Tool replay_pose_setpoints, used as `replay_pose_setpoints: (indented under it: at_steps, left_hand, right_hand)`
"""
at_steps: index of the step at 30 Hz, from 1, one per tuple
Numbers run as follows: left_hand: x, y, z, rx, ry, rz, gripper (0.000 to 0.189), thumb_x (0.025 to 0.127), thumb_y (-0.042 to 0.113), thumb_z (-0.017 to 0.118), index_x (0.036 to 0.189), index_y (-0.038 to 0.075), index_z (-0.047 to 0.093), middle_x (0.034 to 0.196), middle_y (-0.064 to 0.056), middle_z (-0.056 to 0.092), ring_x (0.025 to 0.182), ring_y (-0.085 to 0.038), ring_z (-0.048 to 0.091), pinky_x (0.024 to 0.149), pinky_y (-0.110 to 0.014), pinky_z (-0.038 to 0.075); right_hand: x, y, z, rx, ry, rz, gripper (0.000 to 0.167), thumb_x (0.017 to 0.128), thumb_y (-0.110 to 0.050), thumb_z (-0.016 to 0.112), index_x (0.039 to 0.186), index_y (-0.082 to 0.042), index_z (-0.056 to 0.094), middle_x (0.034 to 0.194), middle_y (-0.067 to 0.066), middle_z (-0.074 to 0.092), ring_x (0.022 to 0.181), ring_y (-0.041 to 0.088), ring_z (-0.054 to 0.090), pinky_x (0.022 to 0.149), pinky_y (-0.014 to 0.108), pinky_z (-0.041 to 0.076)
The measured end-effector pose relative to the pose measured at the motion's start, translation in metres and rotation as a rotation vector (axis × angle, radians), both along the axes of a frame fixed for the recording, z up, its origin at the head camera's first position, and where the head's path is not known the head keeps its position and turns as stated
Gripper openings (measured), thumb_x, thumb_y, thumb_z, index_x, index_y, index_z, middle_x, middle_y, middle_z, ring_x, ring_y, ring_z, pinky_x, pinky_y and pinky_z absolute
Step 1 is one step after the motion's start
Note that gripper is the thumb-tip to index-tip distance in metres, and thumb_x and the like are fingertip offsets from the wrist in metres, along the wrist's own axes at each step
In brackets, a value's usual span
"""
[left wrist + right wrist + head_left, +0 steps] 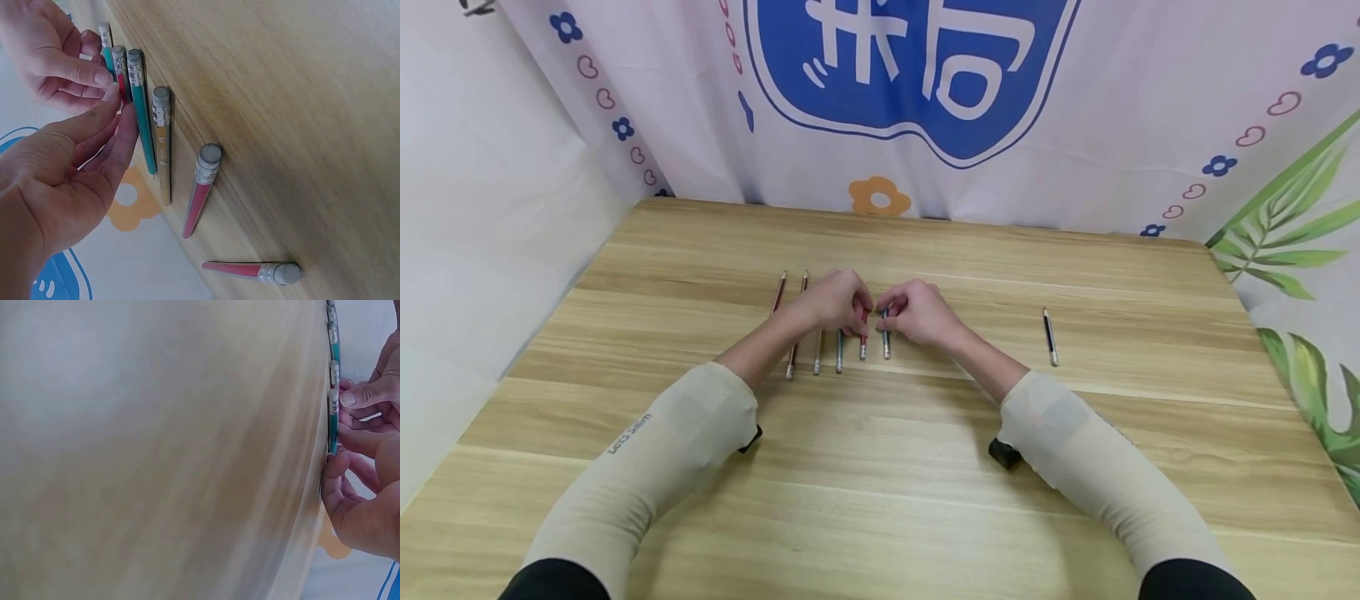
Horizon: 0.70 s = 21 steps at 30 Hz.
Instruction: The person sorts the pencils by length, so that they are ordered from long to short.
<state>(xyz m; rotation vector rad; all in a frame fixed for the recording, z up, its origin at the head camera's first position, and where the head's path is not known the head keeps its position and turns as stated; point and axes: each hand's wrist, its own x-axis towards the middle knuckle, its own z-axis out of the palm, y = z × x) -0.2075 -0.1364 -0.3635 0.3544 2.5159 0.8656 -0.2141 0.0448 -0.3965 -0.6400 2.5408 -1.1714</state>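
Note:
My left hand [838,302] pinches a red pencil [862,342] between thumb and fingers, its eraser end toward me. Close beside it, my right hand [919,312] pinches a teal pencil [886,343], which lies on the table roughly parallel to the red one. The two hands nearly meet in the left wrist view. Left of the red pencil lie another teal pencil [142,119], a yellow pencil [162,150] and two dark red pencils [199,200], partly hidden by my left arm in the head view. The fingertips of my left hand are partly covered.
A dark pencil [1050,337] lies apart on the right of the wooden table [880,500]. A white printed cloth [1150,100] hangs behind the table's far edge. Leaf-patterned cloth [1292,242] is at the right, a plain white surface [475,208] at the left.

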Motion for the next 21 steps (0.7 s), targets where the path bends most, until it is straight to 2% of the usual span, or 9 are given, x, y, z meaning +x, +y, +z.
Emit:
replay_pose_setpoints:
  at_steps: [10,21]
  left_hand:
    - [0.0007,0.0002,0.0014,0.004,-0.005,-0.003,0.041,0.085,-0.008,0.081,0.122,-0.013,0.066,0.089,-0.017,0.072,0.072,-0.022,0.072,0.069,-0.027,0.065]
    - [0.0030,0.0009,0.0030,0.013,-0.019,0.009,0.042,0.085,-0.009,0.080,0.123,-0.014,0.065,0.091,-0.018,0.072,0.074,-0.022,0.072,0.070,-0.027,0.065]
  right_hand:
    - [-0.0010,-0.0002,-0.0007,0.018,0.017,-0.006,0.023,0.086,-0.010,0.085,0.107,-0.002,0.079,0.078,0.003,0.071,0.069,0.009,0.057,0.061,0.021,0.043]
    - [0.0001,0.0005,-0.0008,0.002,-0.003,-0.006,0.026,0.086,-0.008,0.085,0.110,-0.001,0.077,0.081,0.005,0.072,0.072,0.011,0.059,0.063,0.021,0.045]
